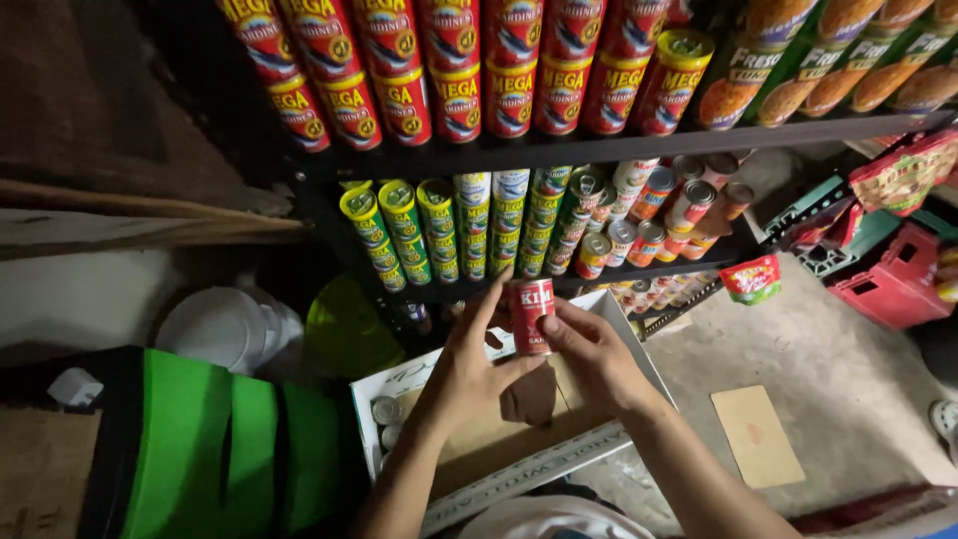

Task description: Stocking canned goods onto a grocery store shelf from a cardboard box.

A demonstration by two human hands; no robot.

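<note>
A small red tin can [530, 314] with a white label band is held upright between both hands, above an open cardboard box [519, 439]. My left hand [469, 364] grips its left side with fingers raised. My right hand [589, 354] pinches its right side and bottom. Inside the box, a few silver can tops [385, 411] show at the left end. Just beyond the can is a dark shelf [639, 271] stacked with green and red cans.
An upper shelf [619, 148] carries rows of red and yellow cans and green-orange cans. A green bag [225, 449] lies at left, white plates [225, 329] behind it. Red crates [893, 284] stand at right. A cardboard piece [756, 436] lies on the concrete floor.
</note>
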